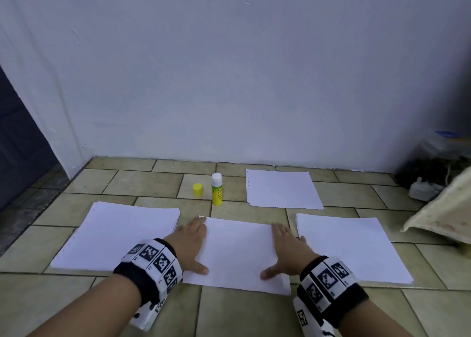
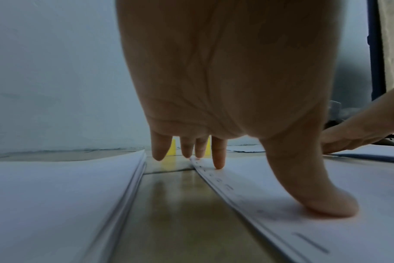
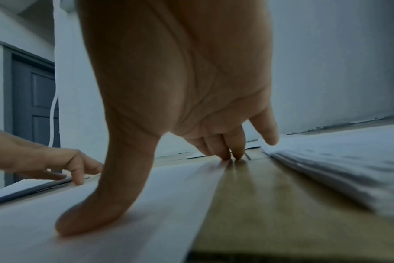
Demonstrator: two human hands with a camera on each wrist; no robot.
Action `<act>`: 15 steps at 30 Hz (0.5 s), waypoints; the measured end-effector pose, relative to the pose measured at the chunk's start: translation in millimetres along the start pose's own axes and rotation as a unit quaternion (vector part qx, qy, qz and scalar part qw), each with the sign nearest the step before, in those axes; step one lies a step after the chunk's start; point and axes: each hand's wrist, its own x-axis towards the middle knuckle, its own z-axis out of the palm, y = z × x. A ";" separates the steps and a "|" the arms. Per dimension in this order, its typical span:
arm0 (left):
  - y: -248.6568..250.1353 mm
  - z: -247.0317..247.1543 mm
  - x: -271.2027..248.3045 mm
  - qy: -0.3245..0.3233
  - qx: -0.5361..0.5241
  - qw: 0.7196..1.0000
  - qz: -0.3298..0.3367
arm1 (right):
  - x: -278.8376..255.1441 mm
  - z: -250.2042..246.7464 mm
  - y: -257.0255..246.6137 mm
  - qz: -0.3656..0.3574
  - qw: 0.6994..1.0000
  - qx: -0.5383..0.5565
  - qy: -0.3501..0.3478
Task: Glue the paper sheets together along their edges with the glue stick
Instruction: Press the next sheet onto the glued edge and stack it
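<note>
The left hand (image 1: 190,245) and right hand (image 1: 285,250) lie flat on the two side edges of the middle sheets (image 1: 239,255), fingers straight and held close together, thumbs spread toward each other and pressing the paper; neither pinches anything. The risk I see: if either palm drags, the top sheet could slide off its mate and the glued edges set crooked, or wrinkle. The glue stick (image 1: 217,189) stands uncapped well beyond, its cap (image 1: 198,190) just beside it, so it could dry or be knocked over.

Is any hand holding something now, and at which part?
Nothing is gripped. The left hand and right hand press flat on the middle paper sheet, near its left and right edges.
</note>
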 end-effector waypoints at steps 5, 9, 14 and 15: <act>-1.3 -0.4 4.9 -0.049 -0.022 0.998 -0.018 | -0.5 -3.3 -3.1 0.002 1.000 0.014 -0.003; 0.3 -2.1 5.6 -0.066 -0.022 0.997 -0.021 | 0.1 -2.0 -3.7 -0.006 0.999 0.025 0.028; 0.0 -0.9 6.0 -0.072 -0.026 0.997 -0.024 | -8.4 -6.2 -0.1 -0.040 0.987 0.140 0.064; -0.3 -1.1 5.7 -0.073 -0.026 0.997 -0.024 | -11.3 -7.8 1.4 -0.046 0.977 0.193 0.081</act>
